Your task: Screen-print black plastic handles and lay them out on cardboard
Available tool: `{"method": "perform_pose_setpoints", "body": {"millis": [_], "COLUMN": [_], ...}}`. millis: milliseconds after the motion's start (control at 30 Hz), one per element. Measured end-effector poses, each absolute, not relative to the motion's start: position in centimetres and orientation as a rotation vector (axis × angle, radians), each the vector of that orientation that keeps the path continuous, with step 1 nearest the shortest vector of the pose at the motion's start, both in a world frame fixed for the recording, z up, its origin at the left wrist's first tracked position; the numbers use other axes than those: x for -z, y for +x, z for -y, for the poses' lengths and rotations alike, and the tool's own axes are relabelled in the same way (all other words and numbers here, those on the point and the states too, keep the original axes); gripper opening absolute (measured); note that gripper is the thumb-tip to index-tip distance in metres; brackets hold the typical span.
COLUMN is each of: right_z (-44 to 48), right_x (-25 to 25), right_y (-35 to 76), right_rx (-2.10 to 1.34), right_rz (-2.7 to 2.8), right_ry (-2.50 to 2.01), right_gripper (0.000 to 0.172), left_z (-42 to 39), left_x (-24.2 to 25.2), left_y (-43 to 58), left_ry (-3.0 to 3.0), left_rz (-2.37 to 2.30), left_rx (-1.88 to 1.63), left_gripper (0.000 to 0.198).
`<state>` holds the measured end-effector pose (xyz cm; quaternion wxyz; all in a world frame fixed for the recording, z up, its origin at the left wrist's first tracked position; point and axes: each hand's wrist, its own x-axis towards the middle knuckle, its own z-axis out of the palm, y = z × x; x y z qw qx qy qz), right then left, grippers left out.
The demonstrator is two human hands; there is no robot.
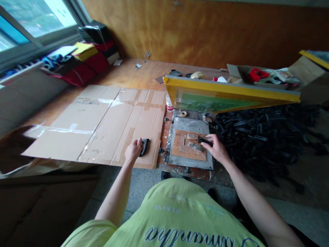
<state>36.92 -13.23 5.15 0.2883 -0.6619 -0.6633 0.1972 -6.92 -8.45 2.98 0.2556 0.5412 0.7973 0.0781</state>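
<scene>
1. L hand (133,151) grasps black curved plastic piece (145,147) over brown flat cardboard sheet (108,133); contact w/ sheet unclear.
2. R hand (216,149) pinches black narrow plastic piece (204,141) over brown wooden board (177,147); held end is hidden.
3. Right of R hand, dark pile of black plastic pieces (254,140): blurred, single shapes difficult to see.

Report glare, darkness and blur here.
Head view, upper left: the window is bright, partly washed out; head view, right: the heap of black parts is dark and blurred; head view, middle: the left hand and the black handle it grips look clearer.
</scene>
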Motion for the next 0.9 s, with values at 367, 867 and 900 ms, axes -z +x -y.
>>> {"method": "perform_pose_setpoints", "body": {"millis": [367,867,900], "right_z": [9.3,6.8,6.1], "right_x": [-2.7,-10.1,-10.7], "right_y": [30.7,38.8,37.4], "right_rx": [-0.079,-0.042,0.004], "right_rz": [2.389,1.701,1.81], "right_ry": [-1.846,-1.834,-1.756], "right_gripper": [0.021,0.037,0.043], "left_z": [1.8,10.6,10.9], "left_x": [-16.5,-8.4,-7.0], "left_y": [6.3,4.5,4.6], "left_ry": [1.335,1.081,1.068], "left_rz": [-1.159,-1.255,-1.284], "left_rx": [-1.301,-0.853,-0.824], "left_gripper": [0.056,0.062,0.068]}}
